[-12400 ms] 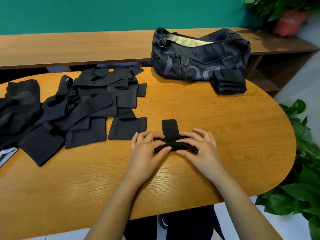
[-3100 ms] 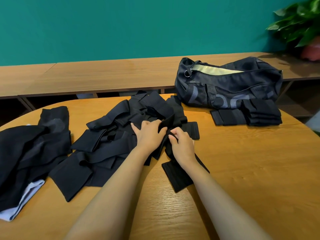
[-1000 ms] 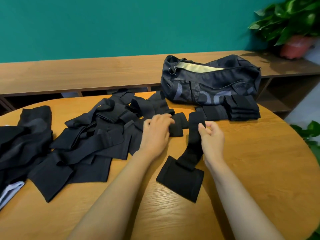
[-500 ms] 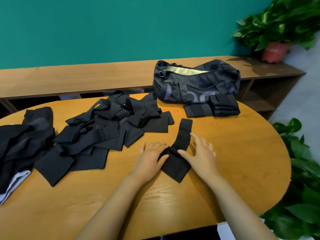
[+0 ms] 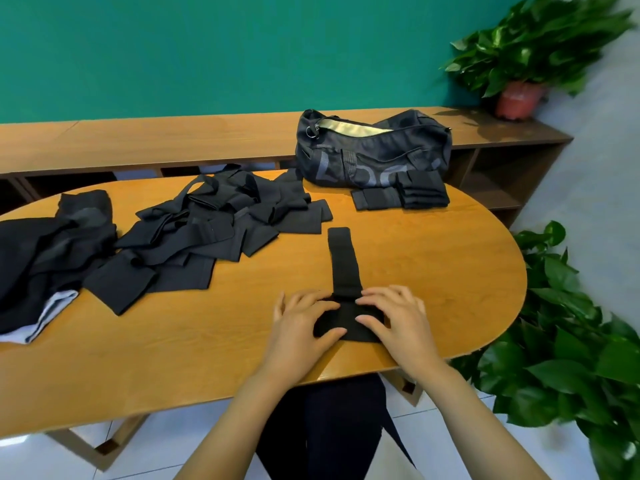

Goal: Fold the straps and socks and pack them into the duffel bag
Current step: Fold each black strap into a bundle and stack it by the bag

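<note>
**Two hands set on the strap's near end, tail laid out toward 12 o'clock**

One strap [image 5: 343, 261] is laid flat on the table [image 5: 450, 271], its long axis running from 6 to 12 o'clock. The wide end is nearest the person and the narrow tail is stretched away toward the bag [image 5: 374, 157]. The wide end is covered from 9 o'clock by the left hand [image 5: 301, 323] and from 3 o'clock by the right hand [image 5: 398, 320]. Both hands are spread, with fingers and thumbs pressed on the cloth; no pinch can be made out. Neither hand is nearer, as the strap is centred between them.

The tail is judged to be the part to be brought back toward 6 o'clock, so the fold should run along the axis already set.

Half a second ago the strap was slanted toward 1 o'clock and the hands were held at its sides. It has since been squared up and pinned.

A stack [image 5: 420, 190] of folded pieces is seen at the foot of the bag, and an unfolded pile [image 5: 214, 223] lies at 10 o'clock.
</note>
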`<state>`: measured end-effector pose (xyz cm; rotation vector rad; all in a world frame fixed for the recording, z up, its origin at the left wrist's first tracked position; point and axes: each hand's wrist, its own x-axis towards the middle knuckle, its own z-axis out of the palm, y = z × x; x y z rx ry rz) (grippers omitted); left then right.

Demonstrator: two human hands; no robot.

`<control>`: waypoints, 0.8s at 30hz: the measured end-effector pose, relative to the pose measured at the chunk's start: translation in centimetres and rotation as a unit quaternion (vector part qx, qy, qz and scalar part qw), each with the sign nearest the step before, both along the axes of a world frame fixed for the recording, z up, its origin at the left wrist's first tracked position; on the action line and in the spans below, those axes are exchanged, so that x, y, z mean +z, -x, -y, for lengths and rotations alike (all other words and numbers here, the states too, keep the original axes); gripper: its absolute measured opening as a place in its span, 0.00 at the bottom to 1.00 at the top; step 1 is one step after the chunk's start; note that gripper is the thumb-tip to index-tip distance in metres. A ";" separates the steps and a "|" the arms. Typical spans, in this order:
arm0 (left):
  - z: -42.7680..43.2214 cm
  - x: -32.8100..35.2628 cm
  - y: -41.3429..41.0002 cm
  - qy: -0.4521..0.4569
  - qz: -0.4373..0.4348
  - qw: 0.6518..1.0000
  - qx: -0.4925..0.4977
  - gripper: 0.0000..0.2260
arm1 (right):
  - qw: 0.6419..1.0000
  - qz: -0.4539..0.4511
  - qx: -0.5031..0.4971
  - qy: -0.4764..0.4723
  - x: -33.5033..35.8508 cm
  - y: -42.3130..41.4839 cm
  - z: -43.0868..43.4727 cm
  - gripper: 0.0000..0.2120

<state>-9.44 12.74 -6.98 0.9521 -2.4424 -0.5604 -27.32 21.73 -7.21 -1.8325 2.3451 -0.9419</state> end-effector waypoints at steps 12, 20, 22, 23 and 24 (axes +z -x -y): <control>-0.7 -0.6 -0.5 -0.057 -0.009 0.998 0.022 0.09 | 0.996 0.081 0.025 -0.016 -1.6 -0.5 -1.6 0.23; -0.9 -0.8 -0.3 -0.033 -0.029 0.998 0.037 0.10 | 0.996 0.082 -0.017 0.016 -1.7 -1.0 -1.0 0.11; -0.9 -0.9 -0.3 -0.027 -0.032 0.998 0.040 0.11 | 0.996 0.086 -0.031 0.014 -1.7 -1.2 -0.9 0.07; -0.9 -0.9 -0.3 -0.024 -0.034 0.998 0.044 0.11 | 0.995 0.090 -0.040 0.017 -1.7 -1.3 -0.7 0.06; -0.8 -0.9 -0.2 -0.020 -0.035 0.998 0.048 0.10 | 0.994 0.095 -0.049 0.021 -1.7 -1.5 -0.5 0.05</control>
